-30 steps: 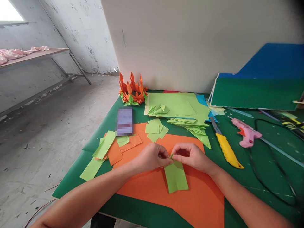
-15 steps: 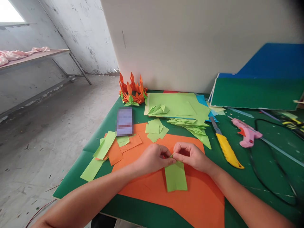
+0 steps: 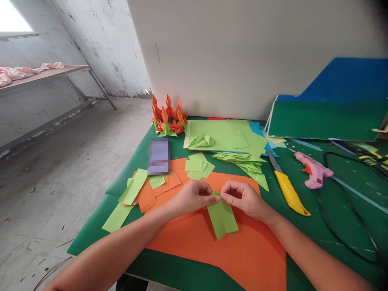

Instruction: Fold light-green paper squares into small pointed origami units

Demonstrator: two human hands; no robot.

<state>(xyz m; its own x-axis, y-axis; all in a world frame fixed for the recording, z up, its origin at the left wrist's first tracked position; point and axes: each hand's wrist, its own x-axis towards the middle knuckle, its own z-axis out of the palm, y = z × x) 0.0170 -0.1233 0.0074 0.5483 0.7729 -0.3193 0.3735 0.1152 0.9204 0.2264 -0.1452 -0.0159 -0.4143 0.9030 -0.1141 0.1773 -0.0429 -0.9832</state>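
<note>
A light green paper strip (image 3: 223, 220) hangs from my fingers above a large orange sheet (image 3: 257, 250). My left hand (image 3: 197, 197) pinches its upper left corner between thumb and fingers. At the upper right corner, my right hand (image 3: 241, 197) pinches the same paper. The top edge is folded over a little, and a crease runs down toward the lower edge. Loose green slips (image 3: 197, 165) lie just beyond my hands. Folded green paper pieces (image 3: 242, 158) are heaped behind my right hand.
An orange and green paper crown (image 3: 168, 117) stands at the back left, near a blurred phone-like rectangle (image 3: 159, 157). On the right lie a yellow utility knife (image 3: 290, 192) and a pink glue gun (image 3: 315, 169) with a black cord. Green boards (image 3: 327, 117) lean behind them.
The green strip has tilted, its lower end swinging slightly upward. My left hand has shifted a little left and up, and more of the folded top edge shows.
</note>
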